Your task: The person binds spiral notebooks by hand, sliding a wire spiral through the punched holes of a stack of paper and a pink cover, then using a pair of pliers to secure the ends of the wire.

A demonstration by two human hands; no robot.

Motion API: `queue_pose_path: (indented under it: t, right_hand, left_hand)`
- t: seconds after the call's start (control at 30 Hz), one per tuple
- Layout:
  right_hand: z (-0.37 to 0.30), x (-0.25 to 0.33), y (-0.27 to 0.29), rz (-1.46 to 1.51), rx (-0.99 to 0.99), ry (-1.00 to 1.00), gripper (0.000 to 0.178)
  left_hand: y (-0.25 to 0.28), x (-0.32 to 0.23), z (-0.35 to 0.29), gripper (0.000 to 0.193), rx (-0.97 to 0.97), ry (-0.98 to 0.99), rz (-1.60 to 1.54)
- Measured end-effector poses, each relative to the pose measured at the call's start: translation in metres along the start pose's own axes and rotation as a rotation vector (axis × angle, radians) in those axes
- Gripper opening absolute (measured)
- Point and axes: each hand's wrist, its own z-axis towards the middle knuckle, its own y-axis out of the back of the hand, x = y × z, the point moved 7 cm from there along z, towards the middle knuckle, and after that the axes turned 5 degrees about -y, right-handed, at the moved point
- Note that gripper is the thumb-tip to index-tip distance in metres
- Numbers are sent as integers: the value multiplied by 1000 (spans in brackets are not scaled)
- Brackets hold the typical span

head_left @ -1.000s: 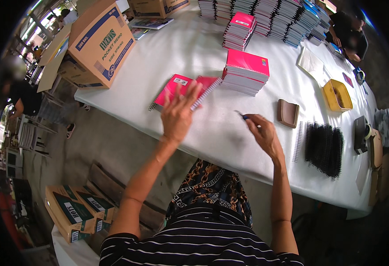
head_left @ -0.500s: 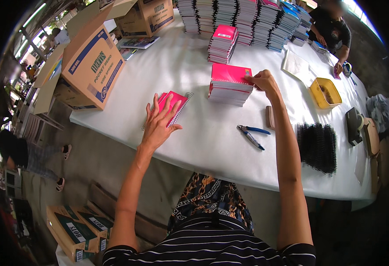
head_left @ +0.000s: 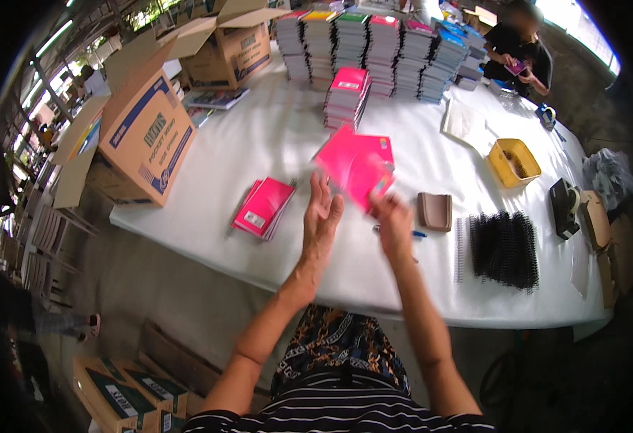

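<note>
A pink memo pad (head_left: 352, 167), smeared by motion, is pinched at its lower right corner in my right hand (head_left: 394, 220). It hangs tilted over the stack of pink pads (head_left: 381, 144), hiding most of that stack. My left hand (head_left: 319, 227) is raised at the pad's left edge, fingers stretched and holding nothing; whether it touches the pad I cannot tell. To its left lies a small pile of pink spiral pads (head_left: 264, 208) with wire showing at the edges. Cutting pliers are mostly hidden behind my right hand, with a bit of blue handle (head_left: 419, 234) showing.
Black binding coils (head_left: 505, 251) lie at right, near a brownish block (head_left: 434, 211) and a yellow tub (head_left: 515, 163). Taller notebook stacks (head_left: 385, 58) line the back. An open carton (head_left: 147, 144) stands at left. Another person (head_left: 522, 54) handles a small purple pad at far right.
My right hand has lifted a pink pad off the stack and brought it nearer. My left hand has left the small pile and moved right. The block has become more visible.
</note>
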Motion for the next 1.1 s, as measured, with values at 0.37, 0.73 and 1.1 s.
queue_pose_path:
  t: [0.37,0.73,1.1]
  right_hand:
    - [-63,35,9,-738,310,464,49]
    - [-65,-45,11,-499,386,-1,25]
    - [-66,-32,24,-724,550,225,30]
  left_hand:
    - [-24,-13,-21,51,1028,10,1202]
    - [42,25,-46,111,334,104,92]
    - [-46,-12,-56,75,683,-615,1386]
